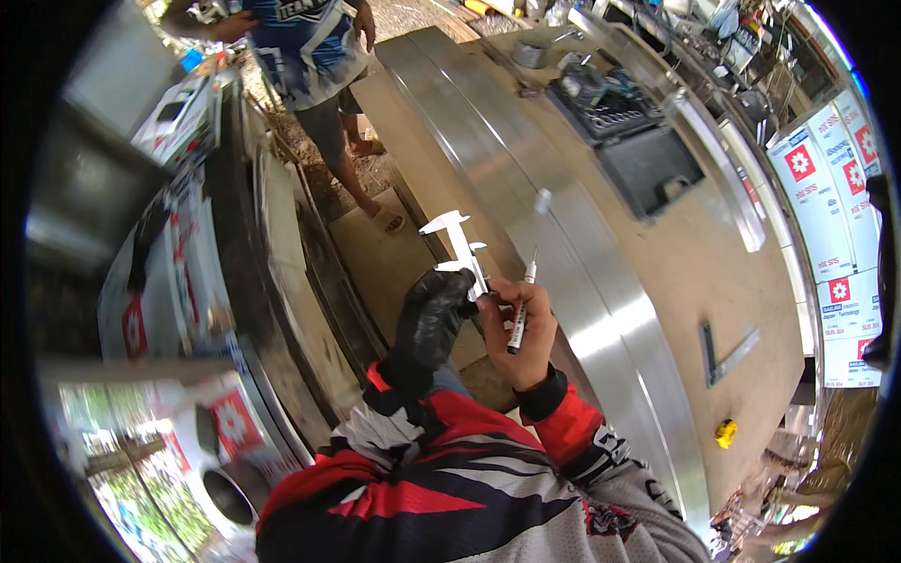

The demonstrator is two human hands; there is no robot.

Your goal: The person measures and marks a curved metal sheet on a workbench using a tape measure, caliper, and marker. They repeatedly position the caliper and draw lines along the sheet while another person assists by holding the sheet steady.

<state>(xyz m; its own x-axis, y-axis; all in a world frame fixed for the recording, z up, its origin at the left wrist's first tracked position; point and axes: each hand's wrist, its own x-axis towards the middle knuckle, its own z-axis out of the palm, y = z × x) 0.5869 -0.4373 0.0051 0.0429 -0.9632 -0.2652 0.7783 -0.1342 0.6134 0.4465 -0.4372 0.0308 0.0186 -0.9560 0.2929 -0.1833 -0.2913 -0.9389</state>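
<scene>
My black-gloved left hand point(432, 314) grips the silver steel vernier caliper point(462, 246), my bare right hand point(522, 328) holds the white marker pen point(522, 310); I judge I'm setting a measurement, and next must steady the jaws.

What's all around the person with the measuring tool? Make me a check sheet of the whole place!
Surface: long wooden workbench with shiny metal strips lying along it.
Job's things: silver caliper in the left hand, which wears a black glove; marker pen in the bare right hand.
Clutter: open black tool case, metal square, small yellow thing, roll of tape.
Hands: both raised close together at the bench's near edge.
Cables: nothing seen.
Surroundings: another person stands at the far end on a dirt floor; stacked white boxes at the right; machines at the left.
</scene>
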